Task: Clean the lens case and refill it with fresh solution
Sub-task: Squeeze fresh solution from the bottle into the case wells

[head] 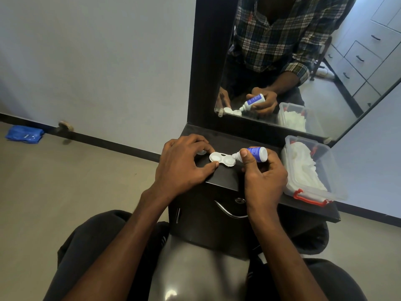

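We pin the lens case [222, 160] with left hand [184, 164] fingers, right hand [263, 170] gripping the solution bottle [252, 155] tipped at its right well; oversqueeze floods the tabletop [225, 178].

You are working in soft, even daylight with no hard shadows. The brightest area is the mirror [303, 61], well above your fingers, where a sunlit floor and pale cabinets reflect. The dark cabinet top [223, 177] under your fingers reads nearly black and loses surface detail. Your left hand [182, 166] casts only a faint shadow beside its fingertips. A glossy dark surface [195, 268] well below your hands carries a broad pale sheen and one small glare spot. The wide lens bends the wall base and mirror frame, most strongly toward the edges. Focus is fairly sharp around your fingers; the corners soften slightly.
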